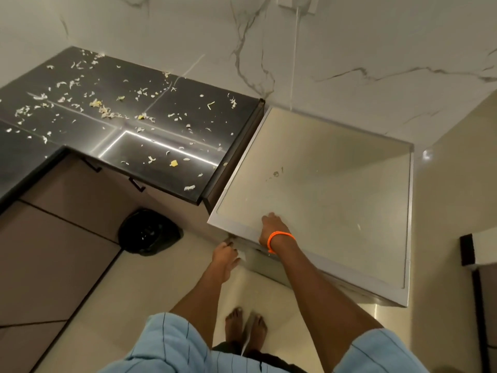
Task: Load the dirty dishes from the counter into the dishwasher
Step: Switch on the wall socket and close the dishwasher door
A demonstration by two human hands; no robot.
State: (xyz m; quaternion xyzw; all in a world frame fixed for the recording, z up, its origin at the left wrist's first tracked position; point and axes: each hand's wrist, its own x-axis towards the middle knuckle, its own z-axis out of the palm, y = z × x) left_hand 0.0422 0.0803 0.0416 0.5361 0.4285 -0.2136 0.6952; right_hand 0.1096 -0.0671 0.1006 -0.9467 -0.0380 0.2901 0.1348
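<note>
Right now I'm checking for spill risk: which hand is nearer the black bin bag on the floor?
Left. The left hand is at the dishwasher's front edge, just right of the black bin bag. The right hand rests on the dishwasher's top, farther right.

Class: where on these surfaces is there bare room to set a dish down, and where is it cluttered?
The pale flat top of the white appliance is bare from the marble wall to the right hand resting at its front edge. The black countertop is littered with pale food scraps throughout.

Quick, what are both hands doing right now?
Left hand: at the dishwasher's front edge; grip cannot be told.
Right hand: resting on the dishwasher's top, holding nothing.
</note>
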